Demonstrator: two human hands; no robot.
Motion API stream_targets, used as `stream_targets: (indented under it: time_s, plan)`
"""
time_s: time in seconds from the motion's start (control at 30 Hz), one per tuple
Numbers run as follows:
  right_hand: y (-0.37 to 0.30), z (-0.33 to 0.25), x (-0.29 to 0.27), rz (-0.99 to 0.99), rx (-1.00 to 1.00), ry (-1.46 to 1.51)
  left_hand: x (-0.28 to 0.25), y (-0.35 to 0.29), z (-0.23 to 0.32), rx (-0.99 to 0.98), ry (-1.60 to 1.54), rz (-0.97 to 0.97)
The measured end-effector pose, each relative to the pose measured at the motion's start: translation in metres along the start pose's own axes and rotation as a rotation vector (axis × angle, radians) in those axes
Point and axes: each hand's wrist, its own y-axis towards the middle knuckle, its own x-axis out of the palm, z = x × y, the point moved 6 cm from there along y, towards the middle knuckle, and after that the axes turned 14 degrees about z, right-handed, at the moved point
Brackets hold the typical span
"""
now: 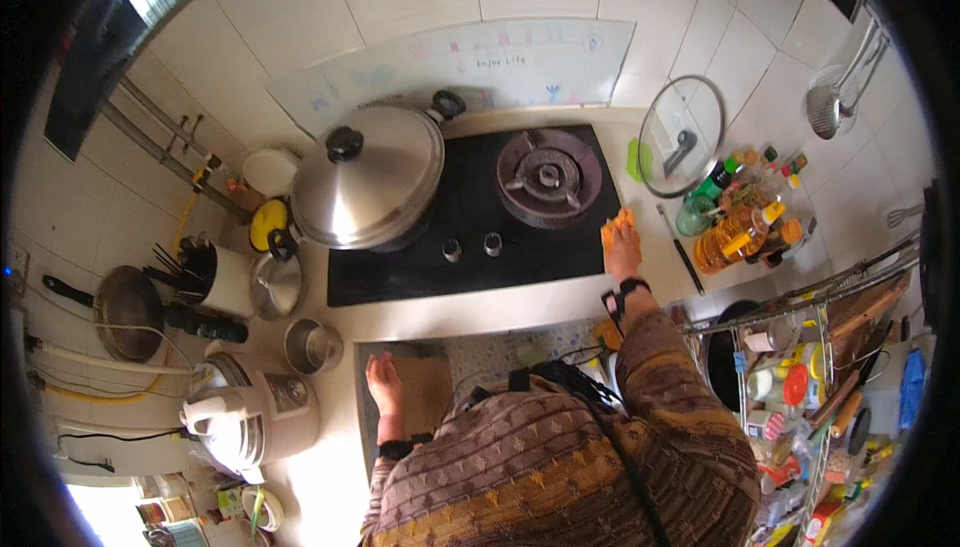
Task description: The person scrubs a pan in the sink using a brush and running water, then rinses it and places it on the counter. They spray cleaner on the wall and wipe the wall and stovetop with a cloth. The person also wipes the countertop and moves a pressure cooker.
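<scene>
My right hand is closed on an orange cloth, pressed against the right edge of the black gas stove. Much of the cloth is hidden under my fingers. My left hand hangs in front of the counter edge with nothing in it, its fingers loosely stretched. A dark burner with an iron pot stand is bare on the stove's right side. Over the left burner sits a large steel wok with a domed lid. Two control knobs stand near the stove's front.
Right of the stove are a glass lid, a black-handled utensil and oil and sauce bottles. A rice cooker, a steel pot and a frying pan are at left. A crowded wire rack stands close by my right arm.
</scene>
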Motion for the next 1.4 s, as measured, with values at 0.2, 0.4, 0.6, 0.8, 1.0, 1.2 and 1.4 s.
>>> stream_targets:
  time_s: [0.2,0.4,0.6,0.8,1.0,1.2,1.4]
  plan:
    - [-0.049,-0.043,-0.018,0.103,-0.198,0.385,0.032,0.013,-0.015,-0.11,-0.104,0.035]
    - [-0.057,-0.081,-0.048,0.073,-0.161,0.454,0.045,0.054,0.024,0.049,0.249,0.285]
    - [-0.048,-0.078,-0.07,-0.107,0.004,0.579,0.068,0.085,0.011,-0.256,0.42,0.309]
    - [-0.044,-0.075,-0.072,-0.097,-0.104,0.623,0.087,0.083,-0.005,-0.303,0.413,0.364]
    - [-0.034,-0.063,-0.058,-0.228,0.18,1.102,0.088,0.075,0.0,-0.199,0.462,0.384]
    - [0.084,-0.029,-0.119,0.011,0.302,1.05,0.086,0.078,0.009,-0.265,0.537,0.378]
    - [0.299,-0.088,-0.245,0.412,0.128,1.198,0.084,0.081,0.014,-0.298,0.558,0.349]
